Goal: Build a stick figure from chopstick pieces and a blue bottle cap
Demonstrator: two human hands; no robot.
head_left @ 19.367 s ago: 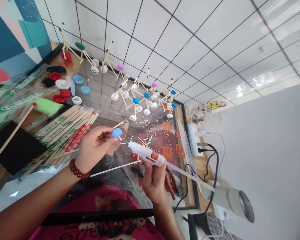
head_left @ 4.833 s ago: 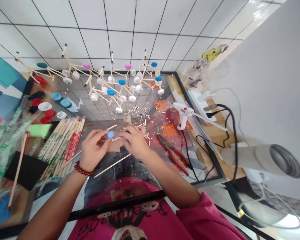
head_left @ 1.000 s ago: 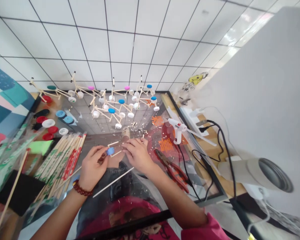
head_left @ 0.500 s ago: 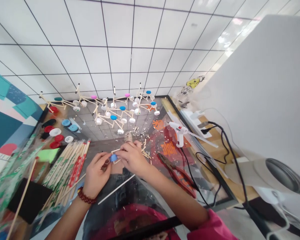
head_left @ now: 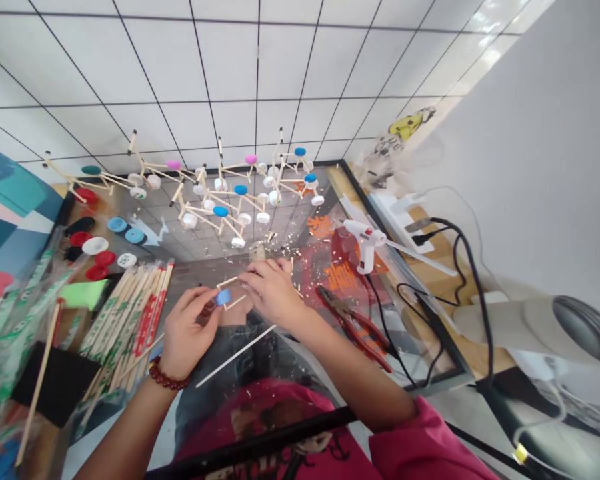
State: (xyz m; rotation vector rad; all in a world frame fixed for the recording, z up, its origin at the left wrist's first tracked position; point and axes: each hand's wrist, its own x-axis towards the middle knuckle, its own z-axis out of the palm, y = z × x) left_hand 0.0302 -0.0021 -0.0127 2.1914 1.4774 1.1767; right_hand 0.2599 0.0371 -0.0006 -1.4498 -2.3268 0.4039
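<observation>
Between the finger and thumb of my left hand [head_left: 193,327] is a small blue cap [head_left: 223,297] with short wooden sticks attached. My right hand [head_left: 273,287] is just to its right, its fingertips closed at the end of the upper stick [head_left: 227,283]; what else they hold is hidden. Below the cap lies a piece of brown cardboard [head_left: 235,314]. A long pale stick [head_left: 236,356] lies on the table nearer to me. Behind my hands stand several small stick models with coloured and white caps, such as one with a blue cap [head_left: 221,212].
On the right are a white glue gun [head_left: 367,243] with its cable and red-handled pliers [head_left: 355,327]. Bundled wooden sticks [head_left: 125,320], loose caps [head_left: 95,246] and a black square [head_left: 57,383] lie on the left. A tiled wall [head_left: 225,67] rises behind.
The view has shifted, so the table's objects sit higher in the picture. My right fingers have drawn back from the blue cap, leaving it and the sticks more exposed.
</observation>
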